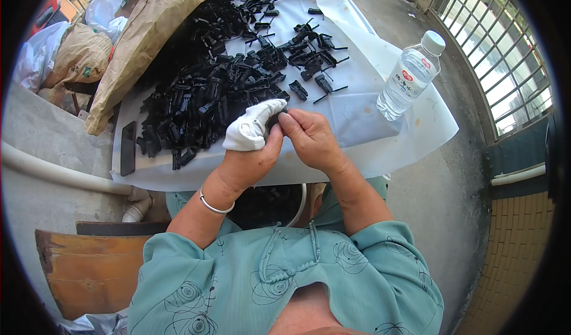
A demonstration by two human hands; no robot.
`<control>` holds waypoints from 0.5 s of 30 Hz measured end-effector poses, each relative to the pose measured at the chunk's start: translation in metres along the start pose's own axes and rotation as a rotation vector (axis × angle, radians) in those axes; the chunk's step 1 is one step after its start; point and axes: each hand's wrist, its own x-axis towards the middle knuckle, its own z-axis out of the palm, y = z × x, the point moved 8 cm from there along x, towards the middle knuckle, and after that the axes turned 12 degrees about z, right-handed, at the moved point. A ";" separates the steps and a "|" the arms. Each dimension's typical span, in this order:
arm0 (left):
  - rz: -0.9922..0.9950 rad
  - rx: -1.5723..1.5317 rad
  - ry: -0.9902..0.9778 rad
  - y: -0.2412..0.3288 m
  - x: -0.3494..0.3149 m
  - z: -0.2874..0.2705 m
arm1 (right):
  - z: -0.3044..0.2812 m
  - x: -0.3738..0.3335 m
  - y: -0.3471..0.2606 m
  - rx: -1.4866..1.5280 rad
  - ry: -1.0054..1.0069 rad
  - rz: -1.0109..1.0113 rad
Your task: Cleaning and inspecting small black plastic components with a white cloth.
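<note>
My left hand [257, 140], its fingers covered by a white cloth glove, meets my right hand [313, 137] at the near edge of the table. Pinched between the fingertips of both is a small black plastic part [275, 118], mostly hidden by the fingers. Just beyond the hands, a large heap of similar black plastic parts [205, 94] covers the left half of the white sheet [351, 112]. Several looser pieces lie to its right, among them a short black part [298, 90] and one with a thin prong [325, 85].
A clear water bottle [407, 82] stands at the table's right. A flat black rectangular object [128, 149] lies at the left edge. Crumpled brown paper [151, 34] borders the heap. Below the table edge, a container [302, 204] holds dark contents. A metal grille [496, 52] stands far right.
</note>
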 end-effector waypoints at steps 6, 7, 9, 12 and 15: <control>0.160 0.284 -0.062 0.007 0.004 -0.001 | 0.009 0.004 0.018 0.266 0.011 0.114; 0.156 0.288 -0.061 0.004 0.001 -0.001 | 0.011 0.004 0.019 0.227 0.002 0.108; 0.090 0.154 -0.009 -0.004 -0.003 -0.002 | 0.011 0.002 0.019 0.188 -0.014 0.103; 0.012 0.068 -0.030 0.002 0.001 -0.001 | 0.006 -0.002 0.005 0.126 -0.024 -0.015; 0.252 0.280 -0.044 0.020 0.002 -0.003 | 0.007 -0.005 0.002 0.145 -0.042 -0.022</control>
